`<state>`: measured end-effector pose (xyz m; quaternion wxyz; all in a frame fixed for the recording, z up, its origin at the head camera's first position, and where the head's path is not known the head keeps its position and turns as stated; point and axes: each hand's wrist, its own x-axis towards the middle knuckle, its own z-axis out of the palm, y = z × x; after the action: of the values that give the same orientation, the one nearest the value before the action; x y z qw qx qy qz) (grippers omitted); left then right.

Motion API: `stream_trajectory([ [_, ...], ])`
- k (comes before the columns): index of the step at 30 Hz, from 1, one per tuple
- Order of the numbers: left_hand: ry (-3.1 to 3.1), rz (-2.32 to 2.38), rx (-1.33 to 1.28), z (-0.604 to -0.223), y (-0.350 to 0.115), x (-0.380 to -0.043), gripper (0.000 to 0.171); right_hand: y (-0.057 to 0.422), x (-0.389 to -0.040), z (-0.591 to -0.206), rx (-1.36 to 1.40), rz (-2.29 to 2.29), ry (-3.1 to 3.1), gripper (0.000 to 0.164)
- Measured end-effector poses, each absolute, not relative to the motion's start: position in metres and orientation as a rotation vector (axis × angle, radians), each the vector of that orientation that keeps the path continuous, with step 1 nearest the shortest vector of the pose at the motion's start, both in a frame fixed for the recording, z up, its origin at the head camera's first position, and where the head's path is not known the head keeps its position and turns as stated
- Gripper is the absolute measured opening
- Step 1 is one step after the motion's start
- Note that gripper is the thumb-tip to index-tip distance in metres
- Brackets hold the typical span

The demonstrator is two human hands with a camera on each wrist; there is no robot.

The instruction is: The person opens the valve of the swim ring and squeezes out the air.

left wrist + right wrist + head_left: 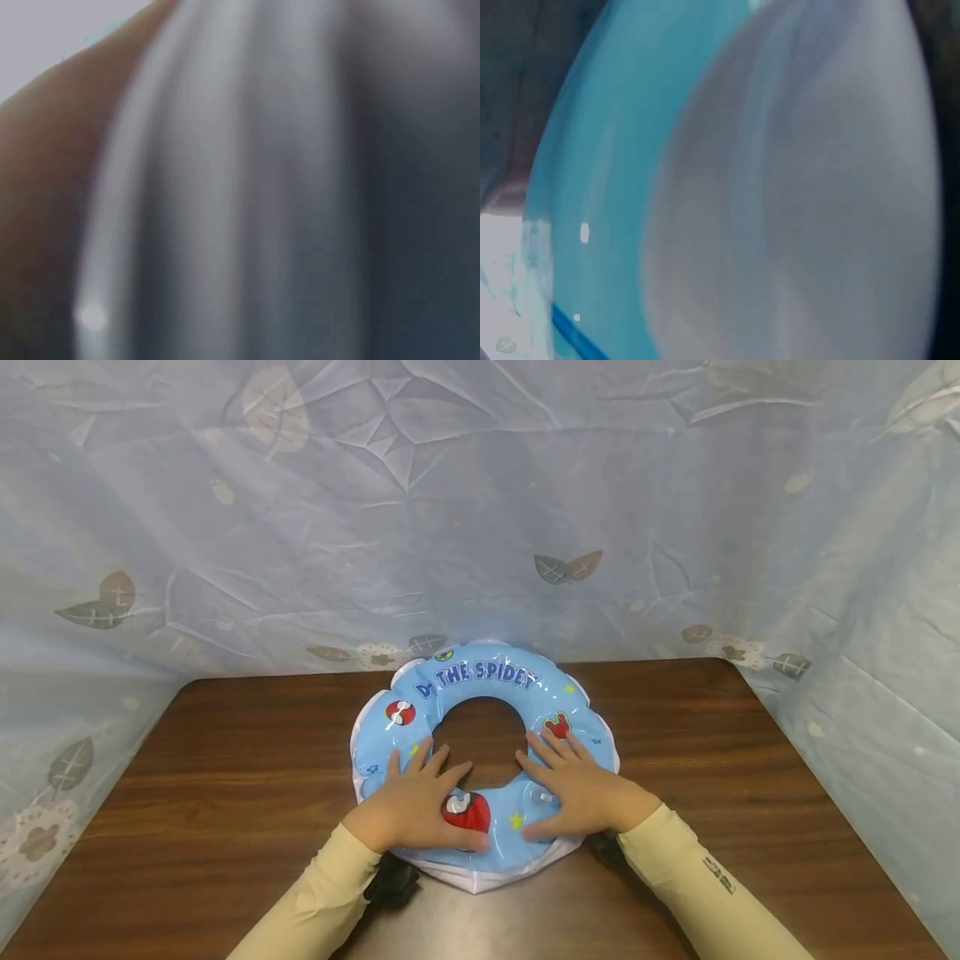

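Observation:
A light blue inflatable swim ring (491, 672) with a pale wavy edge lies on the table, puffed up, with "THE SPIDEY" lettering along its far side. On its near left part rests my left hand (416, 806), fingers spread and fairly straight. My right hand (581, 789) lies spread on the near right part, beside a clear round valve (542, 795). Between the thumbs a red printed figure (468, 812) shows on the vinyl. The left wrist view is filled by a blurred whitish fold; the right wrist view shows the ring's blue wall (600, 187) and pale edge (795, 202).
The brown wood-grain table (247, 793) spreads out on both sides of the ring. A pale blue curtain (480, 527) with leaf prints hangs behind it and along the sides. Dark wrist devices (393, 881) sit under the sleeve cuffs.

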<state>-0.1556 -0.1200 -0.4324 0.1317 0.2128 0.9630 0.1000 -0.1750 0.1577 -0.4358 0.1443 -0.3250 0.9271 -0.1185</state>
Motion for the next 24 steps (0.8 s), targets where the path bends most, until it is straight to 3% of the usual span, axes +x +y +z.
stream_trajectory([
  [7, 2.887, 0.409, 0.561, -0.434, -0.115, -0.156, 0.104, 0.166, -0.178, -0.430, -0.911, -0.324, 2.803, 0.121],
  [24, 2.895, 0.294, 0.581, -0.440, -0.108, -0.153, 0.106, 0.169, -0.176, -0.435, -0.818, -0.334, 2.709, 0.120],
])
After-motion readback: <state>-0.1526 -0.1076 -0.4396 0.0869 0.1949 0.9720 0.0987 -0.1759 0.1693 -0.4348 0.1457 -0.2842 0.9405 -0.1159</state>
